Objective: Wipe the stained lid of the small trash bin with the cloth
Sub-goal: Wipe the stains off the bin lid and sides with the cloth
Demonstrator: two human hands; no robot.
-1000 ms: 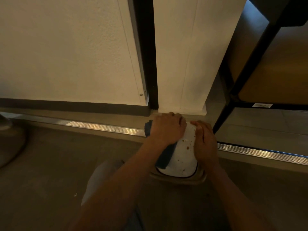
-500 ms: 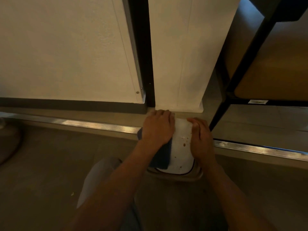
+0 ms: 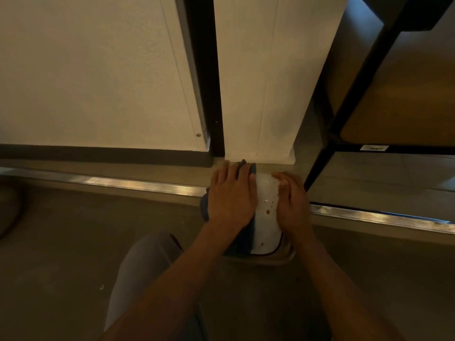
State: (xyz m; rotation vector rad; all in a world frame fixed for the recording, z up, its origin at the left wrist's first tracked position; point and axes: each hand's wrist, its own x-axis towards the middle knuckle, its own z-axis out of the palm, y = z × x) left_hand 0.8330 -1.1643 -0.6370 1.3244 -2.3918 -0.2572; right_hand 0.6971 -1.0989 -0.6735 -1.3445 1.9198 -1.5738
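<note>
Floor [image 3: 73, 254]: dull grey-brown, dimly lit, crossed left to right by a ribbed metal strip [image 3: 138, 184].
Wall panels [image 3: 86, 77]: off-white, set behind the strip, parted by a black upright gap; dark skirting runs under the left panel.
Shelf frame [image 3: 344, 114]: black, at far right, with a tan board and a small label on its lower rail.
Bin [image 3: 283, 259]: small, standing on the floor across the strip, just before the panels; only its pale rim shows. Contents cannot be told.
Lid [image 3: 267, 227]: white, closed on the bin, with brown spots near its middle.
Cloth [image 3: 242, 238]: dark blue, spread over the lid's left part.
Left hand [image 3: 231, 198]: flat on the cloth, fingers extended and close together, pressing rather than gripping.
Right hand [image 3: 291, 205]: on the lid's right edge, fingers curled over it, bracing.
Knee [image 3: 142, 264]: in grey trousers, at lower centre.
</note>
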